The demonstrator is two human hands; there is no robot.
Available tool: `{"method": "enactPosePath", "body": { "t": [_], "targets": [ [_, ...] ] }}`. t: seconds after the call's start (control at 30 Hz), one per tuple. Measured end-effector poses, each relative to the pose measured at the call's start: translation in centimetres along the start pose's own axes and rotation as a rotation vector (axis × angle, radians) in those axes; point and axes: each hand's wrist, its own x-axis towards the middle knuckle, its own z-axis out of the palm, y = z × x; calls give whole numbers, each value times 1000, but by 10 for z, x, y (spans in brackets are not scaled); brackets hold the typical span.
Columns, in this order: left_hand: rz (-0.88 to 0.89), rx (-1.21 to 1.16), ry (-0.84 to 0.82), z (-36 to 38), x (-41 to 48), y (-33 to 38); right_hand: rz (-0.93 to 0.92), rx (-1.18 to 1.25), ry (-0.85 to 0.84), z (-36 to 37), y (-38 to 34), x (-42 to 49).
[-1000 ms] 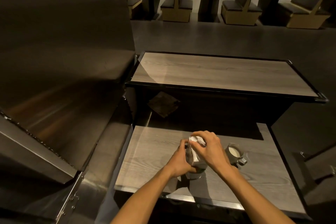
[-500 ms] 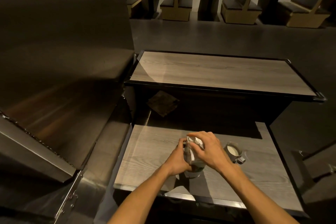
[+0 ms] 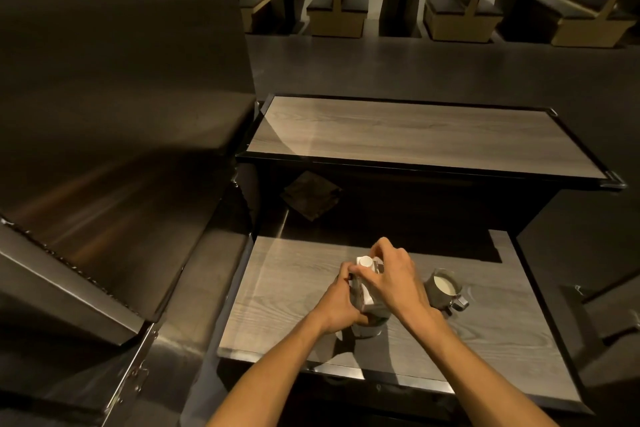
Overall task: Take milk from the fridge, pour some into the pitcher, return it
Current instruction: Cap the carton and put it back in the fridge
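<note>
cap [image 3: 364, 261] now uncovered, earlier hidden under right hand [image 3: 394, 276] | right fingers grasping cap; left hand [image 3: 341, 302] clenched round milk carton [image 3: 367, 298] | pitcher [image 3: 444, 289] filled; recapping, fridge return next

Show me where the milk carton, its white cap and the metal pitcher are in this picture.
milk carton [image 3: 367, 300]: head view, on its pale side panel between the hands.
white cap [image 3: 364, 261]: head view, on the cap's round top.
metal pitcher [image 3: 437, 298]: head view, on its grey outer wall.

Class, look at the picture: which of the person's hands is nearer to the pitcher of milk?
Right. The right hand grips the carton top just beside the pitcher; the left hand holds the carton's far side.
</note>
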Motion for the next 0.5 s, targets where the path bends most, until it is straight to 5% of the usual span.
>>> {"method": "enactPosePath", "body": {
  "t": [0.23,0.5],
  "targets": [
    [3,4,18,0,1,-2,-183,16,-125,-16,21,-4],
    [14,-3,27,2,1,-3,-77,26,-110,-10,11,1]
  ]
}}
